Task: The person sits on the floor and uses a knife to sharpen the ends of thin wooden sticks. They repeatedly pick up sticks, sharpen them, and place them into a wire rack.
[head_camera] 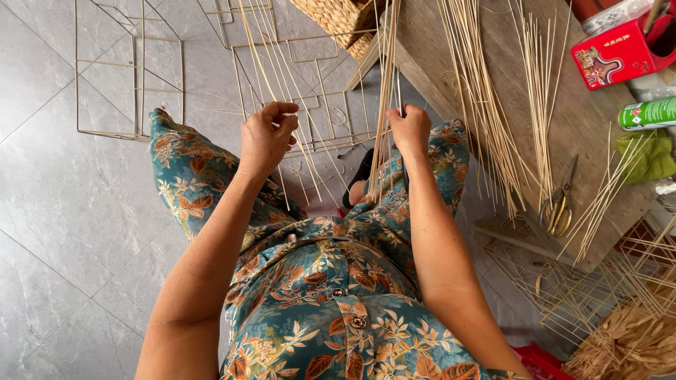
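At the top centre of the frame a woven basket [338,21] stands partly out of view; I cannot tell what is in it. At the upper right, a red box [620,49] on the wooden surface [436,56] holds something dark that is cut by the frame edge.

The left hand [266,137] has its grip closed on a few thin bamboo sticks [282,105] that run up and left from the fingers. The right hand [408,127] is clenched around a tighter bundle of sticks [386,70], which stands almost upright above and below the fist, at the centre of the frame.

More loose sticks [486,105] lie along the surface, some hanging over its near edge, with scissors [560,200] beside them. Stick frames [130,77] lie on the grey tiled floor [56,211] at upper left; the lower left is open floor.
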